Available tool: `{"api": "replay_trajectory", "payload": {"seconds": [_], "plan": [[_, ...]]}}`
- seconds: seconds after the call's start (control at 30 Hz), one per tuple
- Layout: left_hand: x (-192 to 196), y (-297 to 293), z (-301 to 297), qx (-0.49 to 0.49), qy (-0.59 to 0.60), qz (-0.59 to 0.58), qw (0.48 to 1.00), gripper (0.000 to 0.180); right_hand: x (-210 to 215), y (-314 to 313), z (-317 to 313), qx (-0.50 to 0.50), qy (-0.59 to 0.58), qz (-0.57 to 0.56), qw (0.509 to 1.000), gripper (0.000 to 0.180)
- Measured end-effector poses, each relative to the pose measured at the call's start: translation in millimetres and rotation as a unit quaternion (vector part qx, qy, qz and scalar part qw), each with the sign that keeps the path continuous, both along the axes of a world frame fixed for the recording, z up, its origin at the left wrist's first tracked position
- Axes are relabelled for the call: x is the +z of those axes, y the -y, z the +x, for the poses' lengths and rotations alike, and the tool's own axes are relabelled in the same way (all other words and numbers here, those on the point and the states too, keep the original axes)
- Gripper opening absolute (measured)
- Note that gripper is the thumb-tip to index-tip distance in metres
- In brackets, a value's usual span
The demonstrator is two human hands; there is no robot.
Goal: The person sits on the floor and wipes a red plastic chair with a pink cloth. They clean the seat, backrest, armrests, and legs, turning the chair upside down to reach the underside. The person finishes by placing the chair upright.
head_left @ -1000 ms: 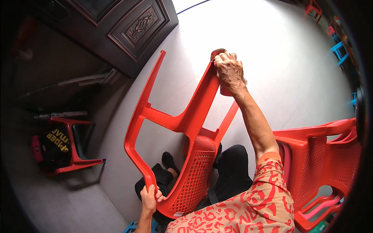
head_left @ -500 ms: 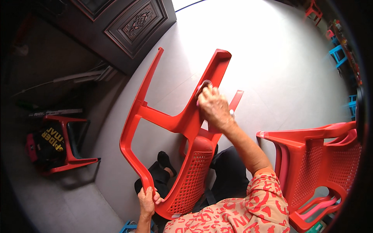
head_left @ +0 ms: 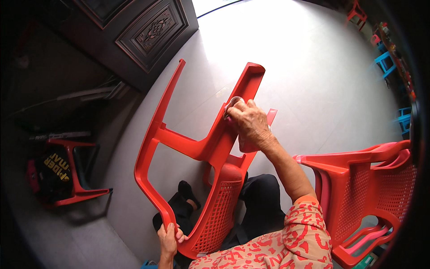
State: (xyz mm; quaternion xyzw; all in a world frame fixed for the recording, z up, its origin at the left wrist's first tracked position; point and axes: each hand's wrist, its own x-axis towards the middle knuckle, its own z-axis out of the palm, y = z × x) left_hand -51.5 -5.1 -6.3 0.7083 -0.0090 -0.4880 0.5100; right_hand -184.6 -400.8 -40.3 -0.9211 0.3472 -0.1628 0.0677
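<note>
One red plastic chair [head_left: 214,154], lattice-panelled, channel-legged. Left hand [head_left: 169,238]: fingers clasped around its curved frame [head_left: 147,186]. Right hand [head_left: 251,124]: fingers clutching limp pinkish cloth [head_left: 247,145] against a leg [head_left: 250,85].

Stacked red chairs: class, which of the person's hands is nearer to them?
Right. The right hand is left of the stacked red chairs, higher in view; the left hand is farther left, gripping another chair.

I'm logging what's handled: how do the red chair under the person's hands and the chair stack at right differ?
The held chair is single; the chair stack nests several. The left hand grips the held chair; the chair stack is untouched. The held chair looks all red, while the chair stack shows pink too. Both have perforated panels.
</note>
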Motion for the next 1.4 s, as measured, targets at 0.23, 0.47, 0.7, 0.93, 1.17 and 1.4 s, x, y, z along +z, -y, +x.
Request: {"api": "replay_trajectory", "payload": {"seconds": [0.23,0.47,0.7,0.93,1.17,1.4], "plan": [[-1.2,1.2,-1.2,-0.006,0.002,0.001,1.000,0.023,-0.5,51.5,-3.1,-0.155,0.004,-0.053,0.986,0.014],[-9.0,-5.6,-0.1,-0.011,0.032,-0.005,0.999,0.025,-4.8,93.6,-16.6,-0.172,0.261,-0.115,0.943,0.032],[-6.3,-2.4,-2.8,-0.011,0.024,0.003,1.000,0.023,-9.8,85.5,-9.4,-0.125,0.172,-0.010,0.977,0.028],[-3.8,-0.6,-4.9,-0.004,0.022,0.013,1.000,0.022,-13.3,13.3,2.4,-0.028,0.183,-0.004,0.983,0.026],[-6.6,-2.0,-6.4,-0.013,0.021,-0.001,1.000,0.024,-13.6,-2.9,-4.4,-0.011,0.193,-0.007,0.981,0.024],[-1.8,1.6,-8.1,-0.012,0.024,0.007,1.000,0.023,-13.2,59.7,-10.5,-0.169,0.161,-0.085,0.969,0.035]]}}
